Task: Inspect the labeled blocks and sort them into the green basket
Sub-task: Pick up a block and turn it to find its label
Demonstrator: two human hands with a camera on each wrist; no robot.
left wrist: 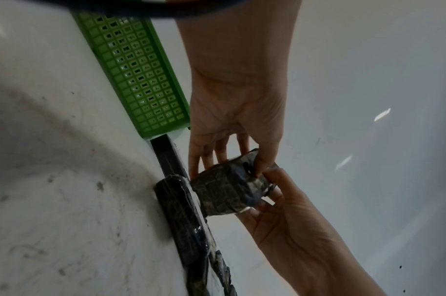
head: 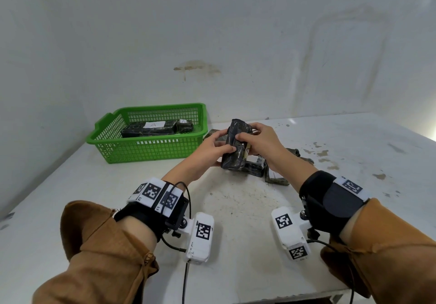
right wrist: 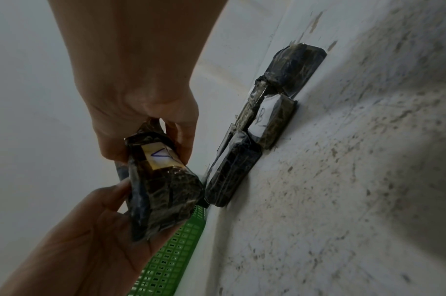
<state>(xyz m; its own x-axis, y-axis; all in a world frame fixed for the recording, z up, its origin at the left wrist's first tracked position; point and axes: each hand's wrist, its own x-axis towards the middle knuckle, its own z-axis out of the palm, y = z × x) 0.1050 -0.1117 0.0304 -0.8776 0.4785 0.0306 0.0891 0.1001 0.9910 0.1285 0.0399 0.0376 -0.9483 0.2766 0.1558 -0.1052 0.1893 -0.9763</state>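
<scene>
Above table (head: 236,209) centre, block (head: 236,147) pinched by 2 hands: left hand (head: 208,154) cups lower end, right hand (head: 262,142) grips top. Advice: turn label (right wrist: 161,156) up, read, then carry to green basket (head: 146,140) at 10 o'clock.

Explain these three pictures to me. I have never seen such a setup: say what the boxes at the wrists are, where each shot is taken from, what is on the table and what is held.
There is no machine here, only a person's two bare hands, with a white camera box strapped at each wrist. The wide picture comes from a camera worn on the head. The other two look along the left and the right hand at the fingers.

On the white table stands a green basket with two labelled blocks in it. More dark wrapped blocks lie loose beside it.

The left hand and right hand together hold one block above the table. Its paper label shows in the right wrist view.
</scene>
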